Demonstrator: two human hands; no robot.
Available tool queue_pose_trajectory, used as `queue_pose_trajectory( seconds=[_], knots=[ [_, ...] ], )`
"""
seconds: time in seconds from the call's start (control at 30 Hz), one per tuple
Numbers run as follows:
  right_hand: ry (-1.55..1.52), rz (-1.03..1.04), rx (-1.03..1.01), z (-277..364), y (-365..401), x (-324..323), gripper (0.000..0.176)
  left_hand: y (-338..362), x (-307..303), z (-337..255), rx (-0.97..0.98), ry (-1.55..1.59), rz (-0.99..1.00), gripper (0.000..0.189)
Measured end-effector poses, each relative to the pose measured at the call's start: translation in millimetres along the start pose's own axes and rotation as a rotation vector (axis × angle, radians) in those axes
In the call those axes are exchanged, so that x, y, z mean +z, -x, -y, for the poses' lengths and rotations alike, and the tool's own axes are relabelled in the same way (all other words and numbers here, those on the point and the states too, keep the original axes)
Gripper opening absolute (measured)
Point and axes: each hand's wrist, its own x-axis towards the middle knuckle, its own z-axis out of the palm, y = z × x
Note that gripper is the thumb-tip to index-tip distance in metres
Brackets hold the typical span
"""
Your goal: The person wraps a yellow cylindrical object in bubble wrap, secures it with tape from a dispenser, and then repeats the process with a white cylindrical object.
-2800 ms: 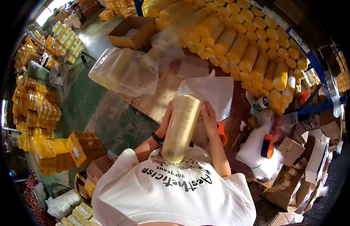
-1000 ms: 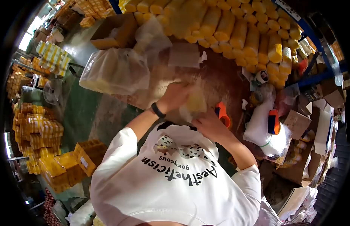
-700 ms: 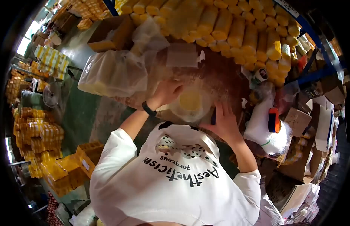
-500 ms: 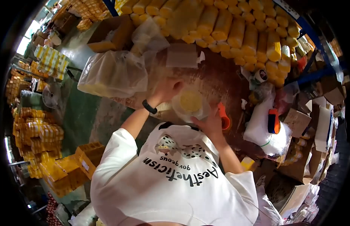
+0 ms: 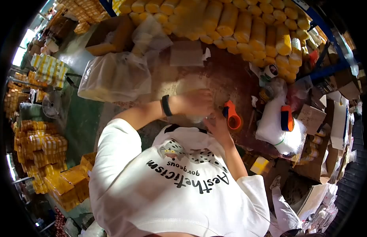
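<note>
A round pale-yellow bundle in clear plastic wrap (image 5: 194, 118) sits at the near edge of the worktable, mostly covered now; only a little of its plastic shows. My left hand (image 5: 194, 103), with a dark band on its wrist, reaches across over it, its fingers curled down and blurred. Just right of it, my right hand (image 5: 219, 126) is closed at the plastic's right side, its fingertips partly hidden by the left hand. An orange tape dispenser (image 5: 233, 118) stands beside the right hand.
Yellow rolls (image 5: 243, 33) are piled at the back. A clear bag (image 5: 114, 77) lies at left beside an open carton (image 5: 110, 35). Bubble wrap (image 5: 270, 128) bearing another tape dispenser (image 5: 287, 118) lies at right. Taped parcels (image 5: 69, 183) stack on the floor.
My left hand has swung right and down over the wrapped bundle, covering its top, and now meets my right hand. The right hand has drawn in slightly. The view has shifted a little.
</note>
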Motion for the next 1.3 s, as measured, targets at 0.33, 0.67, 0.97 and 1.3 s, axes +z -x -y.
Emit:
queue_pose_trajectory(
  seconds=[0.33,0.67,0.97,1.3],
  knots=[
    [0.531,-0.076,-0.159,-150.8,21.3,5.5,0.020,45.8,-26.5,22.3,-0.507,0.300,-0.149,0.023],
    [0.557,-0.032,-0.382,-117.1,-48.8,-30.6,0.014,206.4,116.7,6.5,-1.214,0.952,-0.542,0.012],
    [0.439,0.139,-0.161,-106.9,-83.1,-30.5,0.009,124.9,72.1,25.0,-0.883,0.253,-0.169,0.052],
    [0.377,0.507,-0.237,-97.7,-83.3,-38.9,0.009,95.8,124.0,10.6,-0.754,0.369,0.372,0.017]
  ],
)
